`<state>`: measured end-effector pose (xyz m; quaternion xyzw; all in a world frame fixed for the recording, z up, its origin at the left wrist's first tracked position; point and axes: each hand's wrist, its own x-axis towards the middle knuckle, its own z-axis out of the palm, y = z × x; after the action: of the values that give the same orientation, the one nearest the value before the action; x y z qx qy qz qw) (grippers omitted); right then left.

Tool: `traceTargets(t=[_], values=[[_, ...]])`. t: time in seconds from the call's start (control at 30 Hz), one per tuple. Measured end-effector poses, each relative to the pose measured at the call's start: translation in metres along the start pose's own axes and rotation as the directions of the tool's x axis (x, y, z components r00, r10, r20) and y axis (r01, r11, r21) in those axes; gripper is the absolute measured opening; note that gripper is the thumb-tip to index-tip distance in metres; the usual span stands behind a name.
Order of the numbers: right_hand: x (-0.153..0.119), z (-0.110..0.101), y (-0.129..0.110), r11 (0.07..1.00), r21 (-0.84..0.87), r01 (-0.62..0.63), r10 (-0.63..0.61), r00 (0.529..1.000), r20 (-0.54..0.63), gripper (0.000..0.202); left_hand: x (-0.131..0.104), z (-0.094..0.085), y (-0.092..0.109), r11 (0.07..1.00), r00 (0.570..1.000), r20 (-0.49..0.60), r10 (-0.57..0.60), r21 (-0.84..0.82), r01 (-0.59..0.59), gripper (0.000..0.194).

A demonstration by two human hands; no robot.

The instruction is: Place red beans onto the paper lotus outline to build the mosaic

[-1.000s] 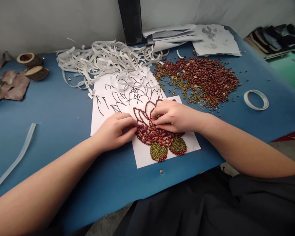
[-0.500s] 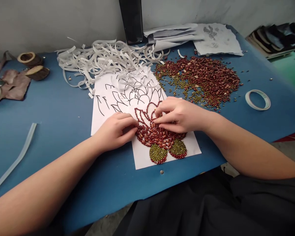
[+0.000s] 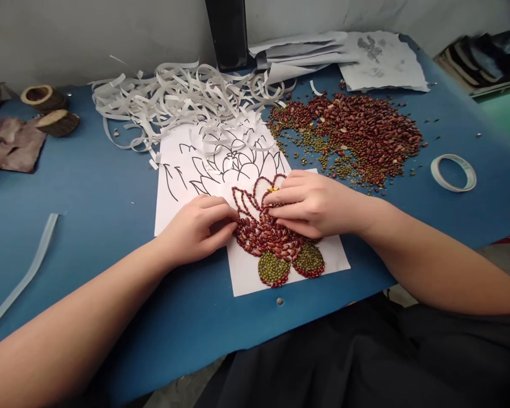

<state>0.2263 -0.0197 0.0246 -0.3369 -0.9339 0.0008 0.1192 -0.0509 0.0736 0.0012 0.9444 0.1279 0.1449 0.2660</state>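
A sheet of white paper [image 3: 249,285] carries a flower picture made of red beans [image 3: 270,232], with two round patches of green mung beans [image 3: 273,267] at its lower edge. At the picture's left edge is my left hand [image 3: 204,226], its thumb and fingertips drawn together; whatever lies between them is hidden. My right hand [image 3: 308,204] rests over the right part of the flower, fingers stretched and slightly apart, covering some petals. A small yellow patch [image 3: 273,190] shows beside its fingertips. Behind lies another sheet with a black line drawing of a flower [image 3: 240,170].
Loose red and green beans [image 3: 361,133] are heaped at the back right, near a tape roll [image 3: 453,172]. Curled white paper strips [image 3: 182,99] overlap the drawing. Folded papers [image 3: 306,54], wooden pieces [image 3: 57,123] and a pale strip [image 3: 25,277] lie around on the blue table [image 3: 187,323].
My right hand has shifted slightly down, and a yellow patch now shows by its fingertips. My left hand stays at the picture's left edge. The view has shifted a little.
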Motion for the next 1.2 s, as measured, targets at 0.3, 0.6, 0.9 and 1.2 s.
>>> traceTargets(t=[0.3,0.6,0.9,1.2], values=[[0.003,0.007,-0.002,0.999,0.027,0.022,-0.023,0.999,0.027,0.023,-0.001,0.0,-0.003,1.0,1.0,0.002,0.004,-0.023,-0.004,0.013],[0.002,0.009,-0.001,0.999,0.043,0.023,-0.024,1.0,0.02,0.019,-0.001,0.0,-0.002,1.0,1.0,0.014,0.0,-0.019,0.001,0.013],[0.0,0.005,0.0,0.996,0.089,-0.001,0.009,0.996,-0.093,0.023,-0.001,0.001,-0.002,1.0,1.0,0.014,0.005,-0.015,-0.005,0.013],[-0.037,-0.041,0.034,0.917,0.065,-0.393,0.394,0.876,-0.279,0.018,-0.001,-0.001,-0.001,0.999,1.0,0.025,0.005,-0.039,-0.004,0.013]])
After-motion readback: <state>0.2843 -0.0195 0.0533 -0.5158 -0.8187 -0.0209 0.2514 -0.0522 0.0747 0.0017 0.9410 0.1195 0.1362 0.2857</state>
